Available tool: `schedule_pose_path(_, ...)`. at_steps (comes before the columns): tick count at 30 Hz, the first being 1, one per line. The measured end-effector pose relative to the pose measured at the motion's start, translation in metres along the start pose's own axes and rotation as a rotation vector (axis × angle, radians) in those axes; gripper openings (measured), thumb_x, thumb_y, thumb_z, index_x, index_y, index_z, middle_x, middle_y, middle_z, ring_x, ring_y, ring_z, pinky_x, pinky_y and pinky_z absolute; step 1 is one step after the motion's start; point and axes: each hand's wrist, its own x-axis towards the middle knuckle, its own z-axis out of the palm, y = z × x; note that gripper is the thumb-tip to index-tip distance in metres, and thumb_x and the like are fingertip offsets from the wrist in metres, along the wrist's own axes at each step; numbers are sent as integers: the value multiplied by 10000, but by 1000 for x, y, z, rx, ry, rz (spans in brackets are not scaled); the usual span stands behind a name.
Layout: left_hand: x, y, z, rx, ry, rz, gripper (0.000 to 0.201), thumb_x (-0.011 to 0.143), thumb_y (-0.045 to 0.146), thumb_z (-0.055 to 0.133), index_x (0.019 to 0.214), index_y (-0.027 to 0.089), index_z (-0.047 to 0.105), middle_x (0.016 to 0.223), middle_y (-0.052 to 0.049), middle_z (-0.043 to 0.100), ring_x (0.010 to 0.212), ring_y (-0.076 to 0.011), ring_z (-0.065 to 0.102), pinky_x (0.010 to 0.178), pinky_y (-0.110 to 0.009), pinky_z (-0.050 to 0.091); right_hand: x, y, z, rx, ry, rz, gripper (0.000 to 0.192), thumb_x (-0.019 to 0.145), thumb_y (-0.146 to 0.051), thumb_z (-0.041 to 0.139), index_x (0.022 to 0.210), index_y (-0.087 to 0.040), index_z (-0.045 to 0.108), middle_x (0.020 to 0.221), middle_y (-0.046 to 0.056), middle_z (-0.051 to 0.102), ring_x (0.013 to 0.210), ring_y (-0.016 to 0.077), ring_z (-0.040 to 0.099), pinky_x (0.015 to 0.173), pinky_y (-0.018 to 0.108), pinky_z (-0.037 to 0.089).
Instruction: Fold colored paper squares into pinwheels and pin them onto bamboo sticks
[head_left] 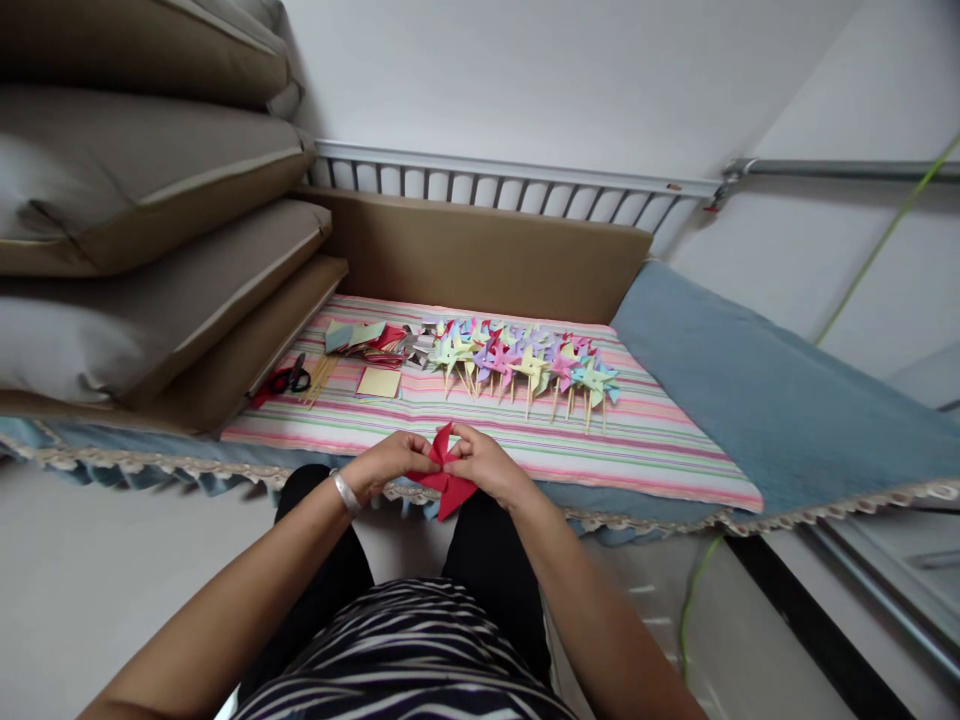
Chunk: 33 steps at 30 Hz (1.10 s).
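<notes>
A red paper pinwheel (454, 492) is held above my lap, its pointed blades folded in toward the middle. My left hand (399, 458) pinches it from the left side, close to the centre. From the right, my right hand (484, 462) grips it with thumb and fingers, also near the centre. No stick shows on this one. On the striped cloth (480, 430) beyond lie many finished paper pinwheels (529, 368) on wooden sticks, in pastel colours. A stack of yellow paper squares (379, 382) is in front of my left hand.
Scissors (291, 380) with dark handles and several thin wooden sticks (321, 380) lie at the left. Behind them are piled coloured papers (367, 340). Tall stacked cushions (150, 270) rise at the left, and a brown board (487, 250) stands along the radiator (517, 190).
</notes>
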Motion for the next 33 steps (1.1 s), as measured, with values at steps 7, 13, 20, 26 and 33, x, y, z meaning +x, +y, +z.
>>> schedule_pose_path(7, -2, -25, 13, -390, 92, 99, 255, 616, 260, 738, 832, 137, 680, 773, -60, 692, 699, -153, 620, 700, -268, 441, 6, 7, 15, 301, 249, -38, 338, 558, -200, 655, 873, -191, 536, 588, -54, 612, 471, 115, 548, 493, 219, 401)
schedule_pose_path(13, 10, -38, 26, -538, 288, 138, 279, 558, 231, 765, 796, 101, 702, 705, -72, 713, 630, -151, 627, 681, -264, 451, 12, 14, 32, 358, 363, -95, 282, 595, -232, 646, 836, -202, 501, 610, -62, 587, 517, 110, 543, 554, 237, 425)
schedule_pose_path(20, 18, -36, 8, -535, 360, 85, 177, 518, 187, 761, 654, 100, 688, 596, -58, 689, 540, -134, 598, 594, -242, 439, 16, 27, 23, 253, 395, -117, 392, 702, -316, 622, 1055, -180, 519, 680, -22, 599, 614, 138, 577, 629, 281, 457)
schedule_pose_path(26, 21, -30, -6, -528, 414, 25, 110, 506, 153, 738, 559, 110, 652, 527, -38, 654, 482, -130, 567, 534, -241, 425, -7, 46, 11, -444, 436, -539, 334, 812, -178, 493, 1129, -244, 575, 1066, 79, 596, 979, 200, 561, 878, 378, 451)
schedule_pose_path(33, 24, -25, -5, -521, 386, 0, 111, 502, 150, 718, 561, 121, 629, 498, -34, 631, 470, -152, 564, 541, -270, 441, -12, 48, 13, -825, 435, -710, 310, 781, -88, 481, 1030, -235, 594, 1354, 94, 418, 1187, 252, 429, 959, 476, 393)
